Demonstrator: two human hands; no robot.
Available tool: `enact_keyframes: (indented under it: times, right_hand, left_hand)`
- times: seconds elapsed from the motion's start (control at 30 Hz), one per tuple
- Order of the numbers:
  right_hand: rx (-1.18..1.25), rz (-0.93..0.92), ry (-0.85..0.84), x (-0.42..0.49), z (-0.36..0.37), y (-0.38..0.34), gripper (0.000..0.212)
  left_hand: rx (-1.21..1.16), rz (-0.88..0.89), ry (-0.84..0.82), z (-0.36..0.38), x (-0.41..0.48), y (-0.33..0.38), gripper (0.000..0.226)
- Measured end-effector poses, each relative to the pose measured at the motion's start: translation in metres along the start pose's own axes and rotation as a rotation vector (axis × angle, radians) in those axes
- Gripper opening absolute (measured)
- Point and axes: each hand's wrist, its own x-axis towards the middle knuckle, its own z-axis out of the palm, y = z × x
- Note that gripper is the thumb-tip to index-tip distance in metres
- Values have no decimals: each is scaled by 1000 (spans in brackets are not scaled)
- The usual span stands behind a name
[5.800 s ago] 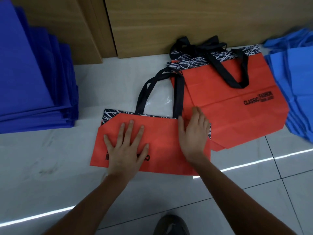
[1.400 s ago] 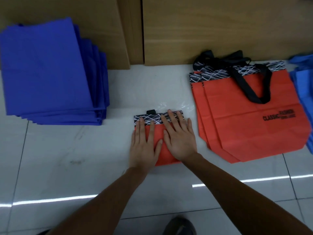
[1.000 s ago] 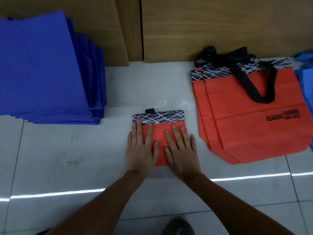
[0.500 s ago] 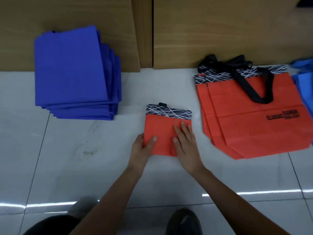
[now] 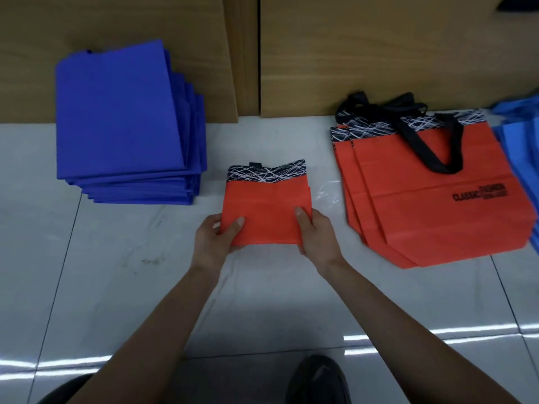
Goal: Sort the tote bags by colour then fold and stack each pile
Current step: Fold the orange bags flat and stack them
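A folded orange tote bag (image 5: 267, 204) with a black-and-white patterned top band is in the middle of the floor. My left hand (image 5: 214, 242) grips its near left corner, thumb on top. My right hand (image 5: 316, 236) grips its near right corner the same way. To the right lies a pile of unfolded orange tote bags (image 5: 431, 199) with black handles. A stack of folded dark blue bags (image 5: 125, 132) stands at the left by the wall. Lighter blue bags (image 5: 522, 147) show at the right edge.
A wooden panel wall (image 5: 350, 53) runs along the back. The floor is glossy white tile (image 5: 102, 272). A scrap of clear plastic (image 5: 328, 195) lies between the folded bag and the orange pile. My dark shoe (image 5: 319, 380) is at the bottom.
Both hands went from pressing flat on the folded orange bag to gripping its near corners; its near edge now looks raised off the floor.
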Motion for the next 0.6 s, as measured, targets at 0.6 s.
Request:
enact_keyframes:
  times: [0.6]
  right_hand:
    - [-915,-159,98,112,52,-50,56]
  left_hand:
    - [1427,757,-22,-1,69,-13,59]
